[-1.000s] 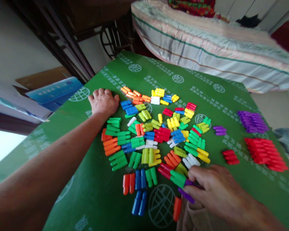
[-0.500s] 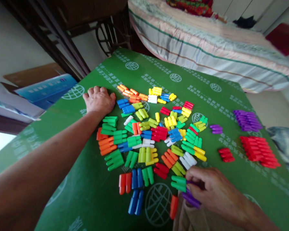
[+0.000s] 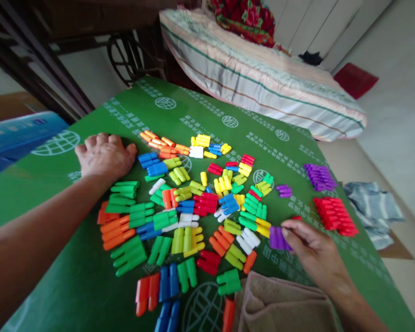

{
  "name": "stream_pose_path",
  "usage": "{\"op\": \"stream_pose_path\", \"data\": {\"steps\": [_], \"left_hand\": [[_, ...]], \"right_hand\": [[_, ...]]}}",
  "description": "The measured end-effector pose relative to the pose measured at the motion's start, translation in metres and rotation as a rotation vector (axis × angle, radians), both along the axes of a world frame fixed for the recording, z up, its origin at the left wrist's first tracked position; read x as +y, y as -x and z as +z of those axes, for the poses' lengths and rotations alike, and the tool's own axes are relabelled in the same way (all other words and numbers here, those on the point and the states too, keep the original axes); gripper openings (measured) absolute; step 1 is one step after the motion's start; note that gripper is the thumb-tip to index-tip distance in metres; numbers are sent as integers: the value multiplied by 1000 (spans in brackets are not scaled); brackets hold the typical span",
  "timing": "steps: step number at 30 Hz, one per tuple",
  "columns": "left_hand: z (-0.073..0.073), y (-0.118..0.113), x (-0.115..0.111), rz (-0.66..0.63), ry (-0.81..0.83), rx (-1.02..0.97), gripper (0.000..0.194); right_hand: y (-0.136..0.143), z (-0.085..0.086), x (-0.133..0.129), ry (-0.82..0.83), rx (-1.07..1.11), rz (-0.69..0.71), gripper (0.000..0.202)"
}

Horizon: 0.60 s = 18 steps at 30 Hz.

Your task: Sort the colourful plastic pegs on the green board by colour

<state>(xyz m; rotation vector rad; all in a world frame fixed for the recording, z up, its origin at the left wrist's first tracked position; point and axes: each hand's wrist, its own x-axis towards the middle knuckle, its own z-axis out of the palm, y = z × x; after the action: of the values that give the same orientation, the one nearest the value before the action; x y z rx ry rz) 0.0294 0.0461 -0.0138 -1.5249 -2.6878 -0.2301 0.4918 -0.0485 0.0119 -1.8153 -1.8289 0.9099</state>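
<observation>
Between the thumb and fingers of my right hand (image 3: pixel 311 249) is a purple bullet-shaped building block (image 3: pixel 279 238), held above the table's right part. My left hand (image 3: pixel 105 156) rests on the green tabletop at the left, fingers somewhat spread and holding nothing. Many loose blocks in green, orange, blue, yellow, white and red lie between my hands, among them a red block (image 3: pixel 207 262) and a green block (image 3: pixel 228 281). Right of the pile sits a small purple block (image 3: pixel 284 190). Part of another red block (image 3: pixel 295 218) shows behind my right fingers.
Sorted purple blocks (image 3: pixel 320 177) and red blocks (image 3: pixel 335 216) lie in groups near the right edge of the green table (image 3: pixel 180 115). A folded brown cloth (image 3: pixel 283 304) lies at the near edge. Beyond stands a bed (image 3: pixel 263 87); a blue box (image 3: pixel 24 133) is at the left.
My right hand has lifted the purple block away from the near edge, up and toward the sorted groups. The brown cloth is now uncovered. The view has turned right; my left hand stays on the table.
</observation>
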Motion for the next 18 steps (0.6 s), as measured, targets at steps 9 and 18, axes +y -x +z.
{"op": "stream_pose_path", "data": {"steps": [9,18], "left_hand": [[2,1,1,-10,34,14,74],[3,6,4,5,88,8,76]], "right_hand": [[-20,-31,2,-220,-391,-94,36],[-22,-14,-9,-478,-522,295,21]]}}
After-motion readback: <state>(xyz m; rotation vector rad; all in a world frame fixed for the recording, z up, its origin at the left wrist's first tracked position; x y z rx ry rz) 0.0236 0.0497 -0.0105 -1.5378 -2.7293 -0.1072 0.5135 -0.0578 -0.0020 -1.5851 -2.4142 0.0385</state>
